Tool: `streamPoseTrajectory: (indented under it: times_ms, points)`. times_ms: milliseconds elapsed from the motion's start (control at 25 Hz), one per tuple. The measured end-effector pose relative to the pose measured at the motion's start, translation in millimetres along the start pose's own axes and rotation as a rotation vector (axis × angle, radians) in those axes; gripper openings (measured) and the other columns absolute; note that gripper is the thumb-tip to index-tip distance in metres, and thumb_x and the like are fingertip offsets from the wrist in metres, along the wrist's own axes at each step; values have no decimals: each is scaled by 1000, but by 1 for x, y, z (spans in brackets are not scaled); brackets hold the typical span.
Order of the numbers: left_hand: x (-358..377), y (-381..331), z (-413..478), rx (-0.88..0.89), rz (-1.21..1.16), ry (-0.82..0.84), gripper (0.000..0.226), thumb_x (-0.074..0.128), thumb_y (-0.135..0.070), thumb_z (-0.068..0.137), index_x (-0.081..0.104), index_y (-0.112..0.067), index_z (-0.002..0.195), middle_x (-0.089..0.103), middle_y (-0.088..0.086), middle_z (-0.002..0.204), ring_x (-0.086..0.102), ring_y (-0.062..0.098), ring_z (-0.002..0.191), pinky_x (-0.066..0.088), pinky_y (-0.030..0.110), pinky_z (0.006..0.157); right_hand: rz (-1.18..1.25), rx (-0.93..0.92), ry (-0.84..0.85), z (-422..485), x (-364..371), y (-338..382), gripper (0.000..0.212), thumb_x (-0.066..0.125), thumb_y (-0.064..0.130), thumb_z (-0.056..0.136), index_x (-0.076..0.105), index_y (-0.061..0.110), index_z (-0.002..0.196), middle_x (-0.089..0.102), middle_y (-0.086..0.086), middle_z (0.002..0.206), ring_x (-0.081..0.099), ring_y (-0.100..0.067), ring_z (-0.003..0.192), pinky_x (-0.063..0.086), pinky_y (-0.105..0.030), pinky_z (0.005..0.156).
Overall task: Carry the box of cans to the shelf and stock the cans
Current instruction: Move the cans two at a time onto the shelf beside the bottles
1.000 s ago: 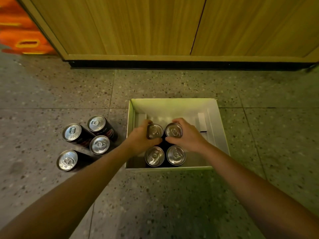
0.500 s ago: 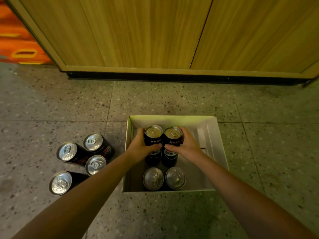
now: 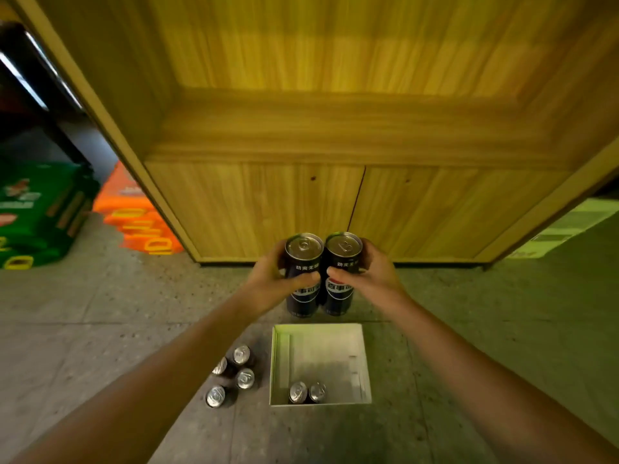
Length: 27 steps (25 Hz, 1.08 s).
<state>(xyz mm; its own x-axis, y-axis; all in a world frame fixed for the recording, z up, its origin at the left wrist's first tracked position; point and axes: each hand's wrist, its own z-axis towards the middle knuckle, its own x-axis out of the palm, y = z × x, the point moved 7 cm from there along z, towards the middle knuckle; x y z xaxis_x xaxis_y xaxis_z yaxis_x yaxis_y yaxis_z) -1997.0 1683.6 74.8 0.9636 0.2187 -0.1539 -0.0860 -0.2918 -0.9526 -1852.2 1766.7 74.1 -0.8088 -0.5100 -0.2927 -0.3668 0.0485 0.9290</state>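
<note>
The left hand (image 3: 271, 283) and right hand (image 3: 371, 276) each grasped one upright can, the left can (image 3: 303, 272) touching the right can (image 3: 341, 272), above the box (image 3: 365, 363) on the floor. Stocking was underway; next, both cans likely needed lifting onto the wooden shelf (image 3: 335, 128) ahead.

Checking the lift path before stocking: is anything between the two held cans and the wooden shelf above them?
Nothing visible. The left hand and right hand hold two black cans upright, with open air up to the bare wooden shelf.
</note>
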Motion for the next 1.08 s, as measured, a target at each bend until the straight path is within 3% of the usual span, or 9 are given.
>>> streamPoseTrajectory:
  times_ms: [120, 240, 440, 640, 720, 880, 1080]
  points:
    - [-26, -150, -27, 81, 20, 1, 61, 72, -10, 75, 44, -16, 129, 58, -4, 115, 52, 13, 113, 45, 23, 89, -15, -63, -25, -21, -43, 141, 66, 80, 15, 64, 50, 8, 122, 59, -11, 126, 55, -24, 116, 45, -32, 95]
    - [-53, -280, -51, 160, 52, -5, 59, 70, -16, 77, 45, -19, 130, 57, -7, 116, 50, 12, 115, 42, 29, 96, -28, -138, -64, -40, -82, 270, 65, 79, 18, 67, 49, 9, 124, 58, -9, 128, 54, -18, 114, 42, -26, 88]
    - [-78, -426, -73, 270, 15, -50, 61, 65, -20, 81, 38, -19, 135, 50, -6, 121, 46, 11, 112, 41, 27, 88, -54, -270, -153, -54, -130, 416, 65, 78, 22, 68, 50, 9, 125, 58, -10, 130, 53, -25, 121, 44, -30, 92]
    - [-85, -495, -40, 308, -70, -114, 70, 68, -20, 78, 32, -17, 137, 47, 11, 140, 45, 28, 128, 40, 36, 96, -38, -366, -224, -32, -167, 483, 66, 77, 24, 68, 48, 12, 126, 57, -8, 131, 52, -22, 121, 44, -34, 96]
    - [-84, -517, -17, 345, -71, -122, 68, 66, -18, 79, 32, -17, 137, 46, 12, 141, 47, 25, 125, 41, 34, 94, -16, -408, -234, -8, -180, 500, 63, 77, 23, 69, 50, 12, 124, 59, -8, 128, 55, -22, 118, 46, -34, 94]
    - [-90, -549, 51, 375, -119, -167, 64, 64, -13, 81, 33, -17, 137, 45, 12, 141, 46, 15, 112, 40, 32, 91, 33, -470, -210, 60, -198, 526, 59, 77, 21, 70, 50, 12, 122, 61, -8, 124, 57, -12, 106, 44, -16, 73]
    - [-110, -568, 136, 391, -88, -240, 61, 63, -17, 83, 34, -17, 137, 43, 8, 142, 46, 16, 117, 40, 30, 87, 33, -478, -204, 146, -204, 547, 60, 75, 18, 72, 48, 9, 124, 58, -10, 128, 55, -17, 112, 43, -25, 84]
